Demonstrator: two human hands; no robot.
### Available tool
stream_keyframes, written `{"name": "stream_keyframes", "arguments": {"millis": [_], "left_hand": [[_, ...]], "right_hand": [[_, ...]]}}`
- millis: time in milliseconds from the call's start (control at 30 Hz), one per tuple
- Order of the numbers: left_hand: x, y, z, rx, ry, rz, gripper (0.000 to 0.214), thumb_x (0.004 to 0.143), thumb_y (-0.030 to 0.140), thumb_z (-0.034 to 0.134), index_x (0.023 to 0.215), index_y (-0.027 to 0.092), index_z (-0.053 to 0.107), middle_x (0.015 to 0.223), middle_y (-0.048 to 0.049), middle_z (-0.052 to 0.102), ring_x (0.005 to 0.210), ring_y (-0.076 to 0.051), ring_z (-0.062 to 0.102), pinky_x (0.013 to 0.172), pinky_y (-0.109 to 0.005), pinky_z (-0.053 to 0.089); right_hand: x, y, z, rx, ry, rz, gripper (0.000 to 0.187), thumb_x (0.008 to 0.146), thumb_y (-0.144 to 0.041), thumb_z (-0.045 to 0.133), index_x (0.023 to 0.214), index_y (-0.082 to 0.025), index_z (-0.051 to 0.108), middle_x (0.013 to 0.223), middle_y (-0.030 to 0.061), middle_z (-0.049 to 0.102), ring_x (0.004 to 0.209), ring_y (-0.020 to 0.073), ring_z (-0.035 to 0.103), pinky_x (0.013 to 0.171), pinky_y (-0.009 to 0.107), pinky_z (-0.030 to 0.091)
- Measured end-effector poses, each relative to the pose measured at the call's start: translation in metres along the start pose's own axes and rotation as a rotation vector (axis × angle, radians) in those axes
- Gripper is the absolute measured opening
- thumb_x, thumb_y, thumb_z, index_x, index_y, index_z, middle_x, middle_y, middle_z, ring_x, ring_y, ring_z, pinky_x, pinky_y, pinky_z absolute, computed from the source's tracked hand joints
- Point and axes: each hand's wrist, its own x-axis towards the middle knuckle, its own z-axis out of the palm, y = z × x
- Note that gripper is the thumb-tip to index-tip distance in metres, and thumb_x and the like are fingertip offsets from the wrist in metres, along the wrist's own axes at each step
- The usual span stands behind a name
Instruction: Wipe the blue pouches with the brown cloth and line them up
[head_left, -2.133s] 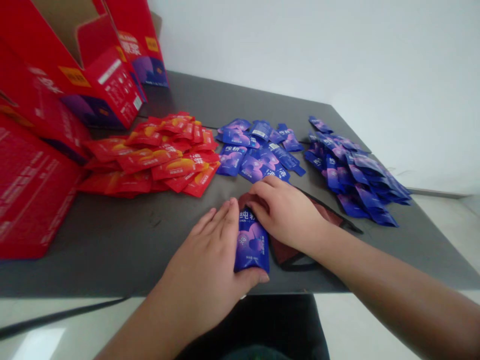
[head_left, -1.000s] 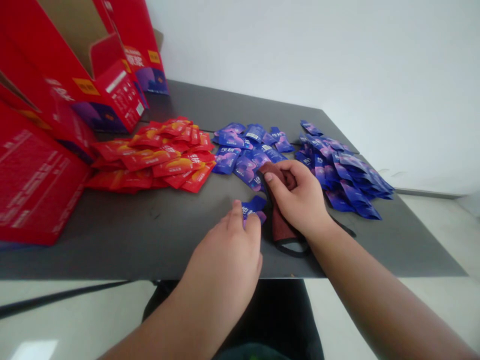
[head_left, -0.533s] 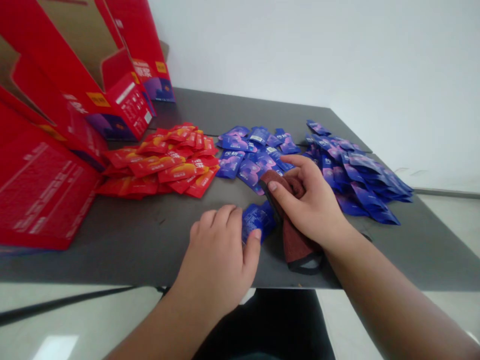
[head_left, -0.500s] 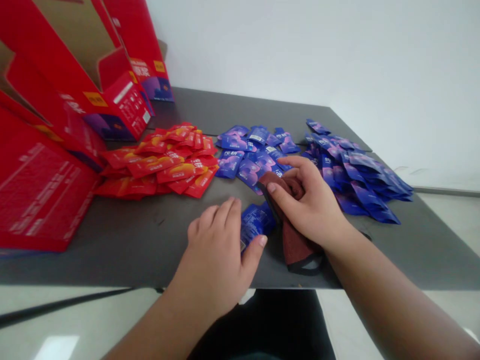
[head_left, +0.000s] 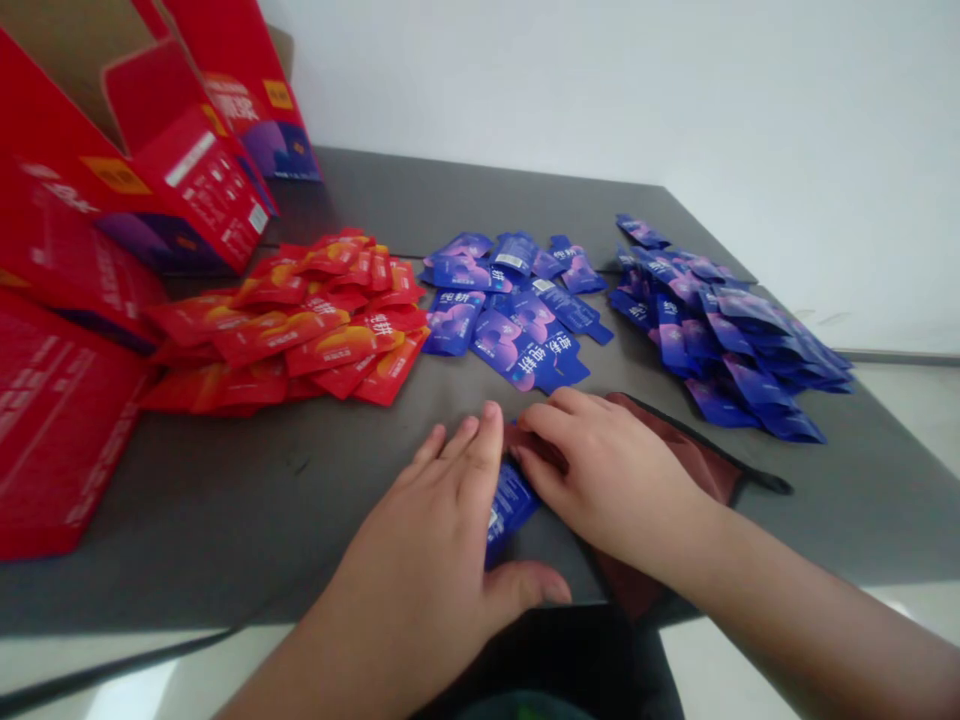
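At table (head_left: 225, 500) front: left hand (head_left: 442, 540) pinches sachet (head_left: 511, 500); right hand (head_left: 615, 480) presses cloth (head_left: 701, 462), grip unclear; wipe firmly, sachet pinned.

Looks like a small packing or sorting station in a plain room. Told by a dark grey worktable (head_left: 225, 500) heaped with separate piles of red sachets (head_left: 300, 320) and blue sachets (head_left: 517, 310), open red printed cartons (head_left: 172, 190) crowding the left, a bare white wall (head_left: 600, 80) behind, pale glossy floor (head_left: 900, 400) beyond.
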Motion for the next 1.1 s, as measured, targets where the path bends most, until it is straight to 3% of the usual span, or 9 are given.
{"name": "stream_keyframes", "arguments": {"millis": [67,167,300,367,433,567,767,933,1100], "left_hand": [[-0.005,-0.004,-0.007,0.031,-0.035,0.101,0.093,0.104,0.057,0.057,0.170,0.006,0.015,0.173,-0.0255,0.035,0.160,-0.037,0.040,0.127,-0.060,0.041],[-0.013,-0.001,-0.010,0.056,-0.105,0.179,0.071,0.105,0.035,0.051,0.169,0.013,0.029,0.173,-0.0141,0.040,0.160,-0.031,0.040,0.129,-0.055,0.038],[-0.018,0.025,0.005,0.119,-0.058,-0.023,0.063,0.102,0.028,0.054,0.163,0.015,0.047,0.168,-0.0125,0.050,0.147,-0.038,0.055,0.116,-0.060,0.051],[-0.017,0.037,0.011,0.102,-0.052,-0.117,0.067,0.101,0.038,0.059,0.163,0.016,0.046,0.165,-0.0158,0.054,0.131,-0.042,0.065,0.100,-0.062,0.059],[-0.013,0.039,0.012,0.053,-0.030,-0.157,0.089,0.095,0.058,0.069,0.166,0.015,0.040,0.161,-0.0207,0.057,0.125,-0.045,0.066,0.097,-0.064,0.059],[-0.001,0.016,0.005,0.042,0.016,-0.063,0.133,0.074,0.077,0.083,0.171,0.014,0.018,0.173,-0.0227,0.039,0.156,-0.047,0.040,0.122,-0.067,0.040],[0.008,-0.004,0.003,0.008,-0.105,0.076,0.125,0.080,0.061,0.083,0.171,0.011,0.013,0.172,-0.0224,0.040,0.159,-0.035,0.042,0.133,-0.059,0.029],[0.009,0.000,0.007,0.026,-0.078,0.023,0.129,0.076,0.058,0.086,0.172,0.014,0.012,0.170,-0.0246,0.041,0.157,-0.041,0.043,0.128,-0.063,0.039],[0.010,0.001,0.005,0.038,-0.088,-0.023,0.126,0.075,0.060,0.085,0.170,0.008,0.021,0.169,-0.0280,0.040,0.156,-0.046,0.042,0.124,-0.067,0.043]], "right_hand": [[0.005,0.007,0.001,-0.052,0.044,0.040,0.011,0.104,-0.028,0.061,0.098,-0.023,0.069,0.094,0.0062,0.066,0.087,0.0261,0.064,0.075,0.040,0.043],[0.006,0.016,0.001,-0.023,0.144,0.101,0.010,0.103,-0.029,0.062,0.100,-0.022,0.069,0.096,0.0073,0.067,0.087,0.0263,0.065,0.075,0.040,0.044],[-0.006,0.020,-0.006,0.104,0.329,0.143,0.011,0.105,-0.033,0.063,0.107,-0.023,0.068,0.099,0.0081,0.069,0.092,0.0273,0.066,0.079,0.042,0.050],[-0.016,0.019,-0.012,0.148,0.374,0.148,0.012,0.105,-0.035,0.063,0.108,-0.024,0.068,0.101,0.0086,0.070,0.095,0.0284,0.067,0.081,0.044,0.052],[-0.028,0.018,-0.017,0.192,0.360,0.137,0.012,0.105,-0.035,0.063,0.109,-0.026,0.069,0.102,0.0087,0.071,0.096,0.0290,0.067,0.082,0.044,0.054],[-0.043,0.013,-0.023,0.317,0.196,0.006,0.014,0.105,-0.032,0.065,0.118,-0.026,0.069,0.113,0.0085,0.071,0.103,0.0262,0.068,0.088,0.042,0.056],[-0.040,0.003,-0.025,0.319,-0.164,-0.266,0.009,0.105,-0.032,0.067,0.108,-0.027,0.074,0.111,0.0027,0.070,0.103,0.0221,0.063,0.094,0.041,0.050],[-0.028,0.008,-0.015,0.165,-0.110,-0.270,0.020,0.109,-0.039,0.059,0.106,-0.024,0.072,0.112,0.0054,0.066,0.103,0.0246,0.059,0.094,0.043,0.048],[-0.007,0.017,-0.008,-0.038,0.000,-0.124,0.018,0.109,-0.035,0.057,0.109,-0.021,0.070,0.109,0.0081,0.066,0.099,0.0266,0.060,0.089,0.044,0.049]]}}
